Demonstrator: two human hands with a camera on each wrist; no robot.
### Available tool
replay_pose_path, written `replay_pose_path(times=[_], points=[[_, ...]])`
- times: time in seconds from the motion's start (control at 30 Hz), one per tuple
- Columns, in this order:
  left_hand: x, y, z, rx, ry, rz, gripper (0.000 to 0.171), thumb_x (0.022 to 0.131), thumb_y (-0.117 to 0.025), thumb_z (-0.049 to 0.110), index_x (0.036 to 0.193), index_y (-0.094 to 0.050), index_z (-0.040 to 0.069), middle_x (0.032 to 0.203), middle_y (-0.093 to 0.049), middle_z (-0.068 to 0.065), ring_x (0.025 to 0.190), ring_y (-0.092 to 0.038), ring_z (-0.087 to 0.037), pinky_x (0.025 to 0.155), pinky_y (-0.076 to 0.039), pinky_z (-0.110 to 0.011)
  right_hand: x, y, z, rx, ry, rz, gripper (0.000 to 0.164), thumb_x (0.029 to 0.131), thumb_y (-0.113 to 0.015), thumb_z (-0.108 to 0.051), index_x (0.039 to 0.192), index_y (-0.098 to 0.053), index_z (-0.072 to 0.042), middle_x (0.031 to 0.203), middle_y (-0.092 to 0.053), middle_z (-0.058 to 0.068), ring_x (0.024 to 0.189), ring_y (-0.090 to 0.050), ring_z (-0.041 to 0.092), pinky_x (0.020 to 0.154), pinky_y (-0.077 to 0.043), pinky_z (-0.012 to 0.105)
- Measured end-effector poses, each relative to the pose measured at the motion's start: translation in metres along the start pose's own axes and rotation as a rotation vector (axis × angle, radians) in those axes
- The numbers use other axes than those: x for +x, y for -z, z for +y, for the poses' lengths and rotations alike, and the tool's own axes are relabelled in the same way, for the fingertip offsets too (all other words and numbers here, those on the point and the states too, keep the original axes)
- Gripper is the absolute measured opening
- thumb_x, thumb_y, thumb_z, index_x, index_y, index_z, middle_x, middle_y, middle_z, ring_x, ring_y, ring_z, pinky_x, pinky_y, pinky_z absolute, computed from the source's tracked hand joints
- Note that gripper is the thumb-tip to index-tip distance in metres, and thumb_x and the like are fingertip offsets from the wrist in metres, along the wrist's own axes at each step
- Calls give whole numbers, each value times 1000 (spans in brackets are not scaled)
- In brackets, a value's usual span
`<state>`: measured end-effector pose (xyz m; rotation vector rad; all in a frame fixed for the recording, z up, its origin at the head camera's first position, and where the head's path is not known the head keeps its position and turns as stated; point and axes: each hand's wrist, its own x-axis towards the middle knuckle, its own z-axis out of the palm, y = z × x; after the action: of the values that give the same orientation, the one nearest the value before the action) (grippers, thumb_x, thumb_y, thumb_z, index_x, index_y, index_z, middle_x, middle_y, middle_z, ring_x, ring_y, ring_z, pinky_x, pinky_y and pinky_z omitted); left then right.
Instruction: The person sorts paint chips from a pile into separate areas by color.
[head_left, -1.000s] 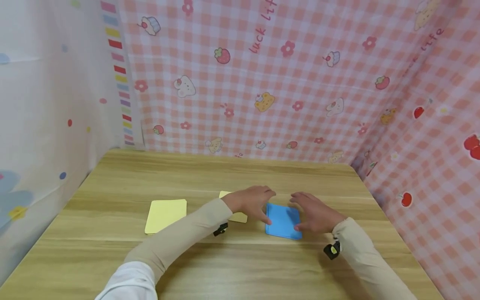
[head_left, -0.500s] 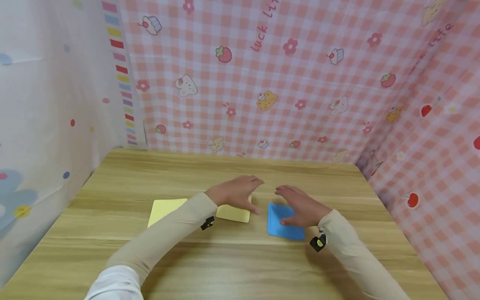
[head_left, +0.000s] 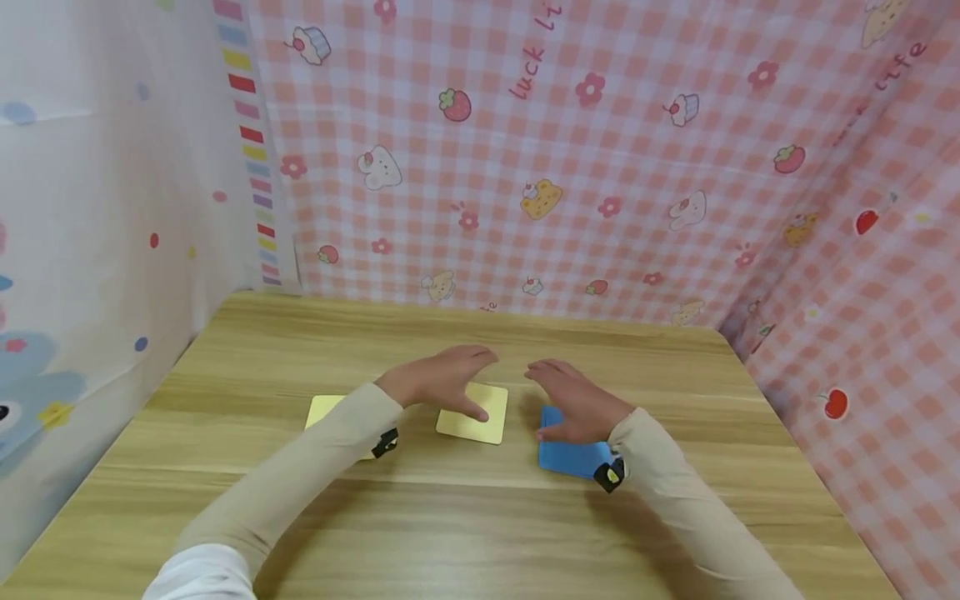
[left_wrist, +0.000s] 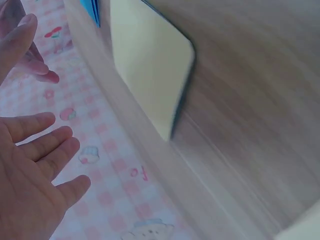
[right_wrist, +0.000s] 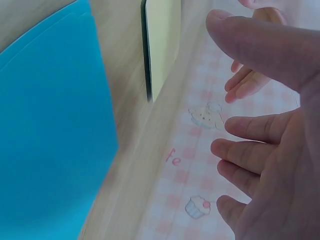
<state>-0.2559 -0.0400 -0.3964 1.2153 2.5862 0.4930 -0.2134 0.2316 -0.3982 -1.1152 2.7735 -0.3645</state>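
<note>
Two pale yellow square cards and a blue square stack lie on the wooden table. My left hand (head_left: pixel 442 383) hovers with spread fingers over the middle yellow card (head_left: pixel 489 429), partly covering it. The left yellow card (head_left: pixel 322 408) is mostly hidden behind my left sleeve. Above the blue cards (head_left: pixel 566 458) is my right hand (head_left: pixel 577 406), its fingers extended and holding nothing. In the left wrist view, the middle card (left_wrist: pixel 150 60) shows a dark edge beneath its yellow face. The right wrist view shows offset edges on the blue cards (right_wrist: pixel 50 130), with my right hand (right_wrist: pixel 280 155) beside them.
A light wooden table (head_left: pixel 465 517) spans the lower view. Behind it hangs a pink checked cloth (head_left: pixel 420 125) with printed cartoons; the cloth continues on the right. A white patterned cloth (head_left: pixel 90 192) hangs on the left. Small black cameras (head_left: pixel 609 475) sit at both wrists.
Both hands have shifted left, apart from each other by a similar gap. My left hand went from beside the blue cards to over the middle yellow card. The cards appear unmoved on the table.
</note>
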Motion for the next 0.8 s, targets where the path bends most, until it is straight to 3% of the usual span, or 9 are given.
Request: replay_pose_path(times=[0.27, 0.8], points=[[-19, -6, -13, -55, 58, -5, 96, 87, -80, 41, 157, -29, -2, 163, -27, -20, 151, -24, -36, 123, -21, -49, 21, -14, -9, 34, -32, -34, 90, 85, -82, -32, 153, -35, 4, 160, -32, 22, 149, -23, 40, 118, -28, 56], [-32, -16, -31, -48, 68, -10, 101, 82, -85, 39, 153, -32, -8, 159, -33, -24, 147, -31, -39, 122, -24, -48, 42, -29, -18, 15, -24, -40, 97, 81, -86, -41, 150, -37, 5, 155, -39, 21, 146, -28, 39, 119, -29, 52]])
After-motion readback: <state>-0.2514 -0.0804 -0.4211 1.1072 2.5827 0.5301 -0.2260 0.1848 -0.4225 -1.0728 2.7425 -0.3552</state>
